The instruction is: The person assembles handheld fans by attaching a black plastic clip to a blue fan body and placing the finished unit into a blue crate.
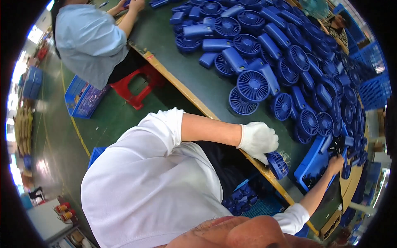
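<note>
My left hand (259,140), in a white glove, is closed on a small blue handheld fan (278,165) at the wooden front edge of the table. The fan's slatted round head faces away from the glove, and the palm side of my grip is hidden. Further right, my bare right hand (336,164) reaches over a blue tray (308,165) that holds small black parts (338,144). Its fingers look bunched together among those parts; whatever they pinch is too small to make out.
A large heap of blue handheld fans (253,86) covers the far side of the green table (165,39). At upper left, a co-worker in a light blue shirt (89,39) works beside a red stool (138,87). Under the table edge stands a crate with blue parts (244,198).
</note>
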Demonstrator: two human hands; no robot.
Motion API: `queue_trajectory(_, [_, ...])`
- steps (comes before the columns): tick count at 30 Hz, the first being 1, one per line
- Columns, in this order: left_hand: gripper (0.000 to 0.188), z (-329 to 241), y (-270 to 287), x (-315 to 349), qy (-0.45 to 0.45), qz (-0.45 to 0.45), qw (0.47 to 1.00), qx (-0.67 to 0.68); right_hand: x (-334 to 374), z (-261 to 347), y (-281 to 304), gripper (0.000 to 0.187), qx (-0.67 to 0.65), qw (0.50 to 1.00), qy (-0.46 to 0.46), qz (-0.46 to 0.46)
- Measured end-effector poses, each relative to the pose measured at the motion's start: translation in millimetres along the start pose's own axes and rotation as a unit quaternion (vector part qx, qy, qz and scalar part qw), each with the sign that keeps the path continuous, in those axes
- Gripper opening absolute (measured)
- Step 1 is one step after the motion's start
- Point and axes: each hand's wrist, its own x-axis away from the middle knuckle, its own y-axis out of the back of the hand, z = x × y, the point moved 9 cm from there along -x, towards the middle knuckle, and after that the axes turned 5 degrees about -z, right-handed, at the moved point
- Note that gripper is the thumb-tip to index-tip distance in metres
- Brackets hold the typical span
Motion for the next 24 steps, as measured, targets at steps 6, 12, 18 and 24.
queue_trajectory(6, [0.052, -7.6, -5.1, -9.4, -0.045, -0.006, 0.999, 0.031, 34.7, -48.9, 65.0, 0.032, -0.447, 0.88, -0.155, -0.044])
queue_trajectory(12, [0.053, 57.4, 18.0, 10.1, 0.269, -0.146, 0.894, 0.327, 136.1, 148.1, 192.5, 0.02, -0.599, 0.797, -0.048, -0.061])
queue_trajectory(18, [0.032, 23.0, -3.1, 3.1, 0.274, -0.078, 0.76, 0.584, 194.0, 232.5, 255.9, 0.014, -0.533, 0.831, 0.022, -0.157])
queue_trajectory(24, [0.032, 3.8, -2.5, 5.5, 0.209, -0.118, 0.782, 0.575, 230.6, 291.9, 288.9, 0.016, -0.246, 0.886, 0.249, -0.305])
